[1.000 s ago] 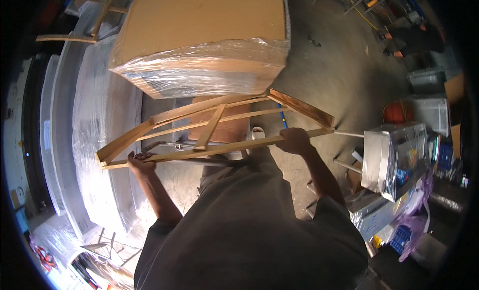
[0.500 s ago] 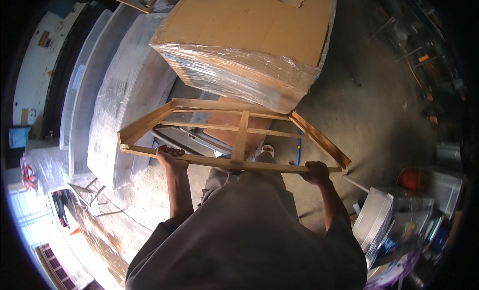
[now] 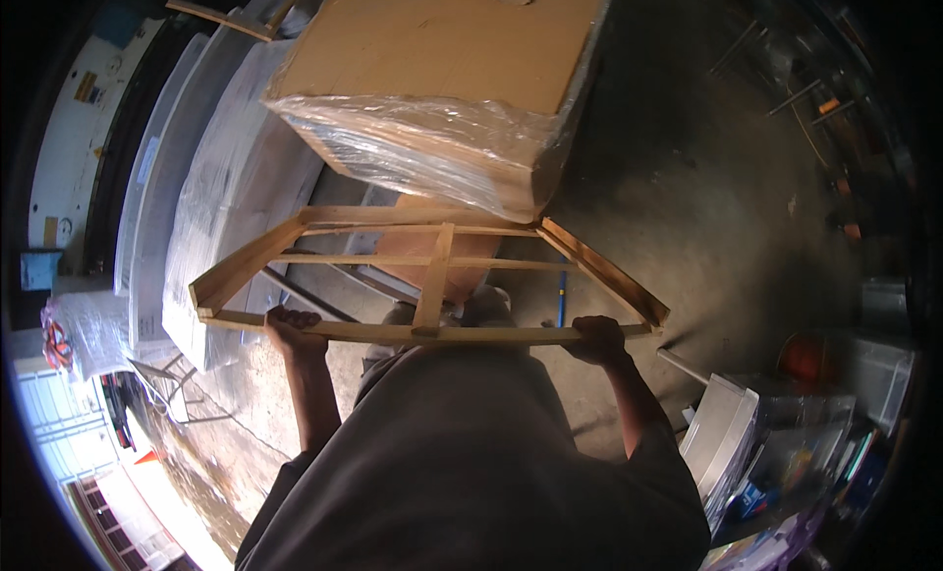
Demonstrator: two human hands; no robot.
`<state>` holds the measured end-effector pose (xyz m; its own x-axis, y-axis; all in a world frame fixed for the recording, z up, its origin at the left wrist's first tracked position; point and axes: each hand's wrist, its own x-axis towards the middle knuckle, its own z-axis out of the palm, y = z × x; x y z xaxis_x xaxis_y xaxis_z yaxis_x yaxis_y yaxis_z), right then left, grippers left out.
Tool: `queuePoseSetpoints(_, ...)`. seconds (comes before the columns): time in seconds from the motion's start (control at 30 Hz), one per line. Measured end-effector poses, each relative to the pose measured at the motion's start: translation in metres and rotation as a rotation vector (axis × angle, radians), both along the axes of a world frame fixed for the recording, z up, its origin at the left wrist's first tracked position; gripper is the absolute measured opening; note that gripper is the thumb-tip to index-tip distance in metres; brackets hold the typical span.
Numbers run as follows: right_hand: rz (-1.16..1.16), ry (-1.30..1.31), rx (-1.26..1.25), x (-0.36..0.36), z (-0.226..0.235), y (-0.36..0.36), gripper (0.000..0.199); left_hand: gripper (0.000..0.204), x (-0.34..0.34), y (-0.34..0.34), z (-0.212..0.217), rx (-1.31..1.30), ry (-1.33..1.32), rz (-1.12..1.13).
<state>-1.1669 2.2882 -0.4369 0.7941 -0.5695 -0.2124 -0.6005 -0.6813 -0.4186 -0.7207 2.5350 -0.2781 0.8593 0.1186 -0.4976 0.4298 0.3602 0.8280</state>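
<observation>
A wooden frame (image 3: 433,281) of pale slats, with crossbars in its middle, spans the space in front of my body. Near its left end, my left hand (image 3: 296,333) is closed round the near rail. My right hand (image 3: 596,339) grips the same rail toward the right end. The frame's far side lies against or just below the lower edge of a big cardboard box (image 3: 442,50) wrapped in clear film; whether they touch I cannot tell. Under the slats a brown flat panel (image 3: 422,249) and a metal tube (image 3: 312,294) show in part.
Film-wrapped white panels (image 3: 231,178) stand along the left. A blue rod (image 3: 562,298) lies on the floor beyond my right hand. At the lower right are a white box (image 3: 717,424) and plastic bins. A folding metal stand (image 3: 172,384) is at the lower left.
The wooden frame and both hands have shifted left in the view, as has the cardboard box. Both hands keep their hold on the near rail.
</observation>
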Motion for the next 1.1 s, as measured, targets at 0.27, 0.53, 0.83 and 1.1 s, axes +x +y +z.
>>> queuePoseSetpoints(0.27, 0.034, -0.172, -0.083, -0.026, -0.022, -0.032, 0.044, 0.020, -0.034, -0.010, 0.007, 0.035, 0.024, 0.041)
queuePoseSetpoints(0.53, 0.039, -0.035, 0.093, -0.035, -0.014, -0.038, 0.041, 0.024, -0.043, -0.001, -0.005, 0.007, -0.017, 0.026)
queuePoseSetpoints(0.83, -0.001, 0.117, 0.139, -0.002, 0.023, -0.064, 0.042, 0.024, -0.027, -0.022, -0.002, 0.011, -0.003, 0.105)
queuePoseSetpoints(1.1, 0.013, 0.215, 0.167, 0.001, 0.034, -0.077, 0.042, 0.024, -0.031, -0.019, -0.018, -0.014, -0.034, 0.091)
